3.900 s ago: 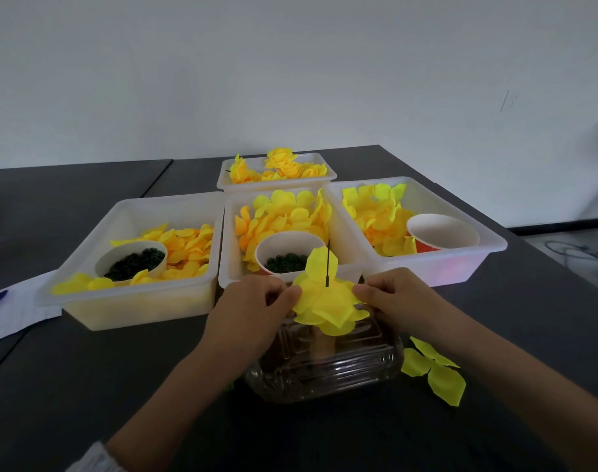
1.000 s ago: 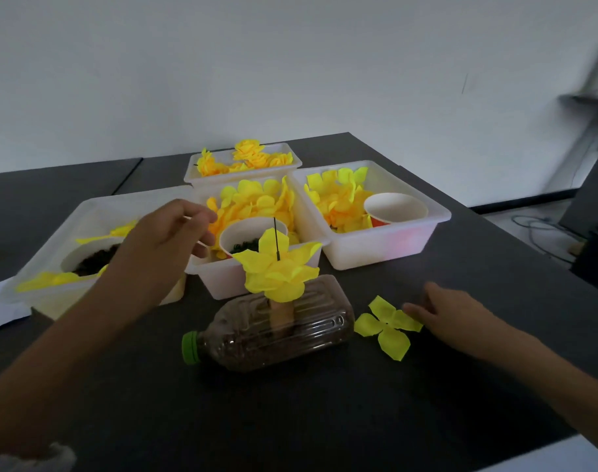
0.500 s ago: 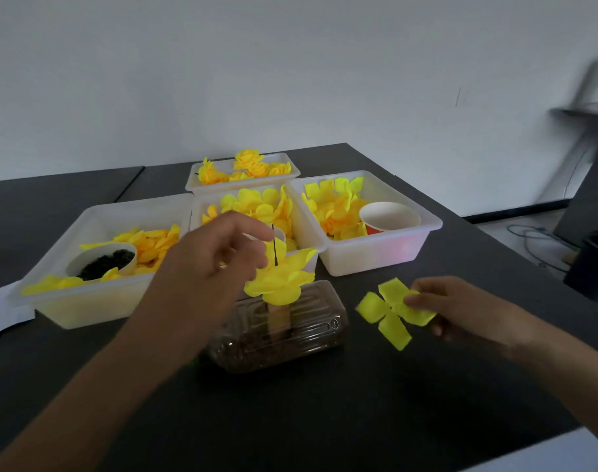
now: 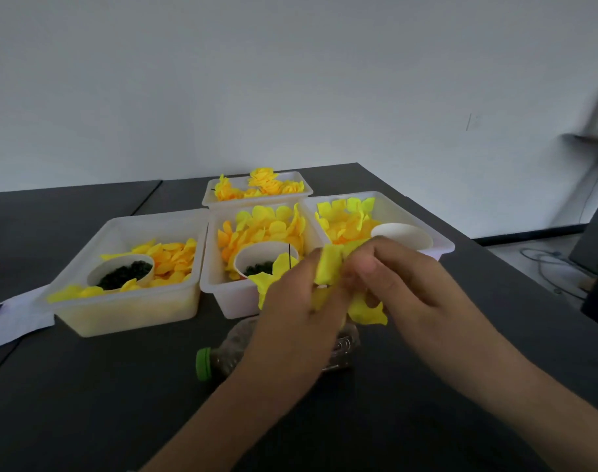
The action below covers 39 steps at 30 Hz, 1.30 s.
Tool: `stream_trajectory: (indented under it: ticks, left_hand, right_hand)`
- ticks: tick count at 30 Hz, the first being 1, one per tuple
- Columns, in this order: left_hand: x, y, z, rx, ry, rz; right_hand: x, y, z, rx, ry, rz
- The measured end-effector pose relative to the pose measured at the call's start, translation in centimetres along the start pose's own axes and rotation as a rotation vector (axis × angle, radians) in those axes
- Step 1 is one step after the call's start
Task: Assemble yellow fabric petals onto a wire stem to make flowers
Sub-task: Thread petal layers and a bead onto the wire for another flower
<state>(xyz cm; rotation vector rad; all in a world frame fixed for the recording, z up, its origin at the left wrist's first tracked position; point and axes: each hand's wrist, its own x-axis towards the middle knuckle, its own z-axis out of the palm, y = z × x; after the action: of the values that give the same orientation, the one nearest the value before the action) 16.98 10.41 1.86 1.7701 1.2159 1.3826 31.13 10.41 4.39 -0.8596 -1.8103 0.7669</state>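
Both hands meet above a clear bottle lying on its side with a green cap. My left hand and my right hand together pinch a yellow four-lobed petal piece, its lower lobe hanging below my right fingers. Just left of my fingers a thin black wire stem stands upright with yellow petals threaded on it. My left hand hides most of that flower and the bottle's middle.
Three white bins hold loose petals: left bin with a cup of dark green beads, middle bin, right bin. A smaller bin behind holds finished flowers. White paper lies at the left edge.
My right hand lifted the petal piece off the table and carried it left to the stem. My left hand came across to grip it too, covering the flower.
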Motion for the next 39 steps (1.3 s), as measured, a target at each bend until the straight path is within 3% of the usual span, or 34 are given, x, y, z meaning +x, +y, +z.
stream_trajectory:
  ticks: [4, 6, 11, 14, 21, 26, 32, 36, 39]
  left_hand:
    - [0.4, -0.7, -1.0, -0.308, 0.031, -0.379]
    - [0.5, -1.2, -1.3, -0.349, 0.019, -0.440]
    - [1.2, -1.0, -1.5, -0.409, 0.031, -0.346]
    - [1.8, -1.3, -1.8, -0.355, 0.088, -0.341]
    - [5.1, -0.5, -3.3, -0.265, 0.285, -0.220]
    - [6.7, -0.7, -4.3, -0.285, 0.279, -0.222]
    - [6.6, -2.6, -6.7, -0.085, 0.108, -0.394]
    - [6.0, -4.9, -7.5, 0.066, 0.099, -0.344]
    - [5.6, -6.0, -8.0, 0.098, 0.043, -0.289]
  right_hand:
    - [-0.4, 1.0, -0.6, -0.216, 0.262, -0.041]
    - [-0.3, 1.6, -0.8, -0.235, 0.260, 0.024]
    - [0.4, 2.4, -0.2, 0.034, 0.014, 0.247]
    - [1.3, 1.9, 0.4, 0.125, 0.016, 0.268]
    - [7.6, 0.7, 1.7, -0.088, 0.125, 0.136]
    - [10.5, 1.9, 3.2, -0.236, 0.173, 0.029]
    - [12.0, 4.8, 2.3, -0.089, -0.067, 0.157]
    - [12.3, 6.7, 1.6, -0.072, -0.322, 0.265]
    - [12.6, 7.8, 1.5, -0.069, -0.400, 0.297]
